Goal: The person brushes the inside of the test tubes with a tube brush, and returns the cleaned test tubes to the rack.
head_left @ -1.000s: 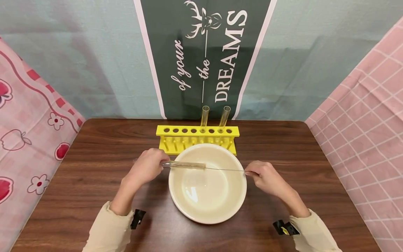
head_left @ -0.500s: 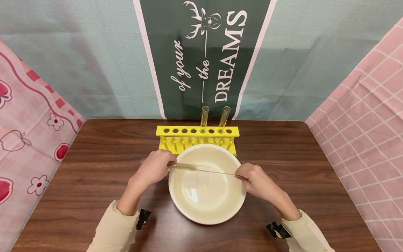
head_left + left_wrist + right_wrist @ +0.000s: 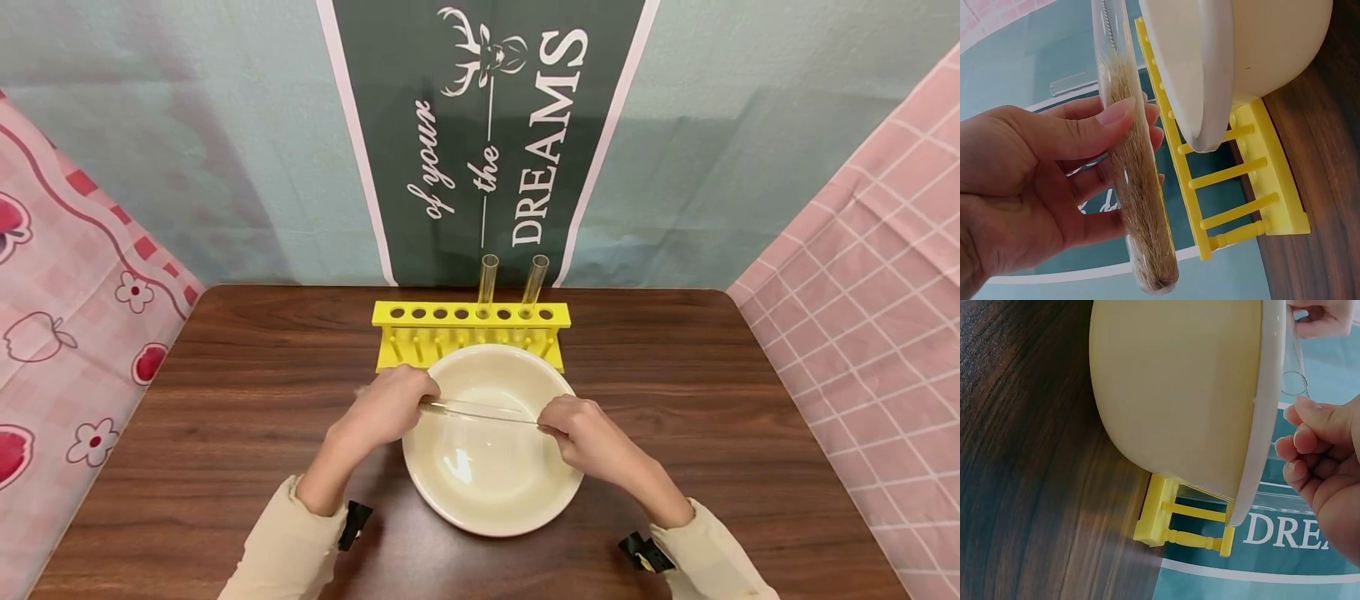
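Observation:
My left hand [image 3: 390, 404] grips a clear glass test tube [image 3: 1121, 37], thumb on one side and fingers behind. Inside the tube is a test tube brush; its tan bristles [image 3: 1140, 206] reach down to the rounded closed end in the left wrist view. The twisted wire handle [image 3: 495, 417] runs out of the tube's mouth toward my right hand [image 3: 588, 437]. In the right wrist view, thumb and fingertips pinch that handle beside its wire loop [image 3: 1305, 381]. Both hands hold tube and brush nearly level over a cream bowl [image 3: 491, 504].
Behind the bowl stands a yellow test tube rack [image 3: 427, 315] with pegs along its base. Two glass tubes, a left one [image 3: 487, 287] and a right one [image 3: 533, 287], stand in its holes. All rest on a dark wooden table [image 3: 247, 358] before a cloth backdrop [image 3: 247, 167].
The right hand has moved left, sliding the brush deeper into the tube, and the bristles have passed into the part behind the left hand. The left hand has shifted right and slightly nearer.

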